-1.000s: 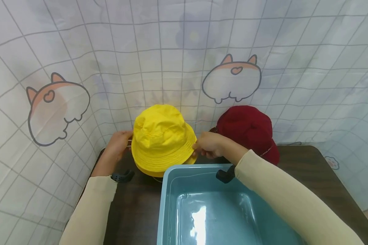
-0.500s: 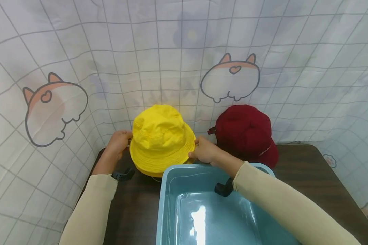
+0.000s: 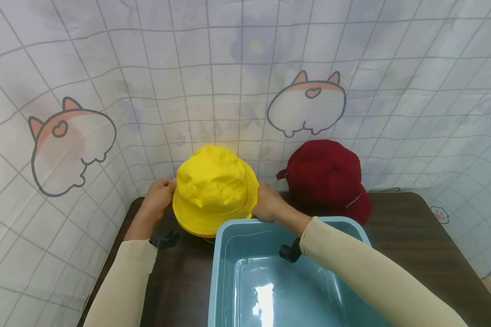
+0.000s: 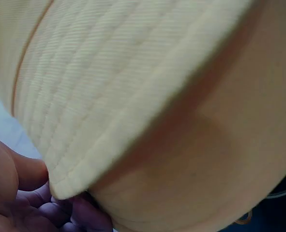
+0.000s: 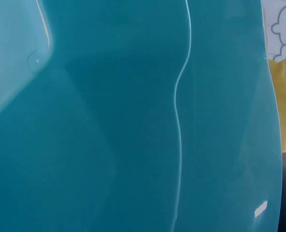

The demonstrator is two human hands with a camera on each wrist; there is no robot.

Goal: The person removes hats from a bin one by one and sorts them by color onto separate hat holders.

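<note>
Fingers of the left hand [image 3: 158, 196] pinch the hat [image 3: 213, 190] brim, and the right hand [image 3: 269, 203] grips the opposite edge; hat sits between them, just behind the basin [image 3: 229, 236]. An even two-sided hold should keep the brim level.

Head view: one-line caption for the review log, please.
Both hands, left hand and right hand, hold a yellow bucket hat behind a water-filled blue tub.

You get bright, even light; glare sits on the water in the basin [image 3: 221, 254] below your hands, wrist views blur close-up, edges bow.
</note>
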